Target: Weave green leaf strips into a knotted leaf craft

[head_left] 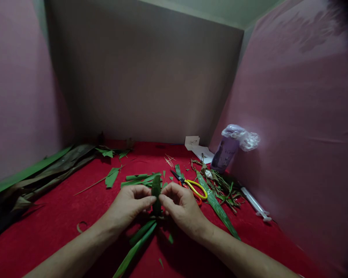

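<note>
Between my two hands a dark green leaf piece (pixel 156 189) stands upright, its pointed top above my fingers. My left hand (pixel 136 199) pinches its left edge with thumb and forefinger. From the other side my right hand (pixel 179 200) pinches the right edge the same way. Below them, long green leaf strips (pixel 137 247) run toward the front; whether they join the held piece I cannot tell. Just behind my right hand lie scissors with a yellow and a red handle (pixel 195 188). Cut green leaf pieces (pixel 140 179) lie behind my left hand.
Dried stems (pixel 226 191) and a long shiny leaf (pixel 219 210) lie at the right, near a white syringe (pixel 255 204) and a purple bottle (pixel 226 152) with plastic wrap. Long leaves (pixel 46 170) line the left edge. Thin wooden sticks (pixel 169 160) and white paper (pixel 203 153) lie farther back.
</note>
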Tool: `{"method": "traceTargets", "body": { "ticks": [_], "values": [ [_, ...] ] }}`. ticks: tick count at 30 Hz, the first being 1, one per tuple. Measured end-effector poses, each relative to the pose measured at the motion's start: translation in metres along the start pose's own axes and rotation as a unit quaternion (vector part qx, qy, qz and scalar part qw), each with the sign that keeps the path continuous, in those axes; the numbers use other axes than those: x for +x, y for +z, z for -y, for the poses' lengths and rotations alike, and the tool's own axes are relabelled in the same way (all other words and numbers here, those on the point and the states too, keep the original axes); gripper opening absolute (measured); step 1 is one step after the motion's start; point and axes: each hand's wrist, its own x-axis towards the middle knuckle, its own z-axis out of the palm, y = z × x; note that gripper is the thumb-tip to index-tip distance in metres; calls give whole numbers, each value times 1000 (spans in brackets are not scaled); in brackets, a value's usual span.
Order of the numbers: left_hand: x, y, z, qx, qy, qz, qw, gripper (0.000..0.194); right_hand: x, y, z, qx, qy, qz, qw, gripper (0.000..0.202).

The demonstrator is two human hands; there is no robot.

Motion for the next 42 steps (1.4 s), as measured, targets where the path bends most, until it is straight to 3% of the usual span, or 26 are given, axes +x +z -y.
{"method": "traceTargets", "body": {
  "ticks": [6,19,32,42],
  "values": [
    [3,-2,1,14,0,0,1000,18,-1,0,1,-4,-23,-50,998,7],
    [5,-4,5,20,-2,-9,1000,18,-4,-1,6,-64,-69,-56,994,7],
    [1,0,1,11,-8,-6,1000,20,-1,4,1,24,24,-31,999,10],
    [4,-1,4,14,-12,-2,1000,16,-5,-1,9,-78,-67,-56,993,10]
  ]
}}
